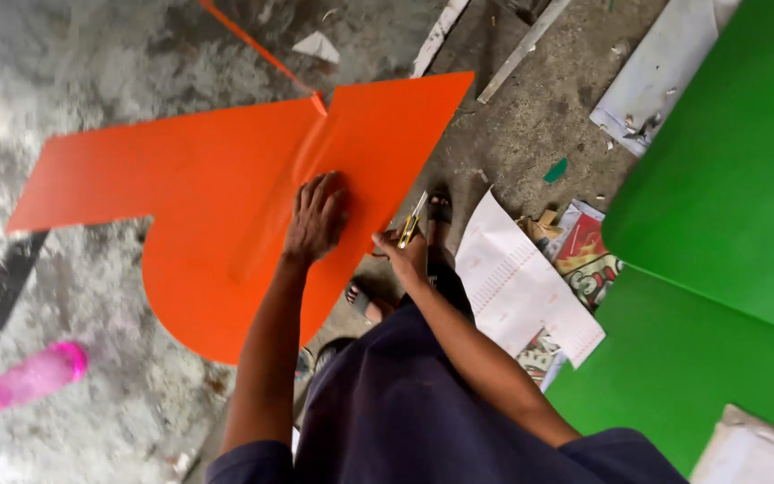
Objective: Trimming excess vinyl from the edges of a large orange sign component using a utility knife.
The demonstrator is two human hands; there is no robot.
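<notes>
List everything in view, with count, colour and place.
orange sheet: one, orange, on the concrete floor, centre-left
utility knife: one, yellow, at the sheet's right edge
green sheets: two, green, right side
white paper: one, white, beside the green sheets
pink bottle: one, pink, lower left
left hand: pressed flat on the orange sheet
right hand: gripping the utility knife

The cut sheet (226, 179) lay on the floor (73, 54), the left hand (317, 218) pressed flat on it. The right hand (405, 254) held a knife (412, 220) at its right edge. Papers (517, 282) lay farther right.
</notes>
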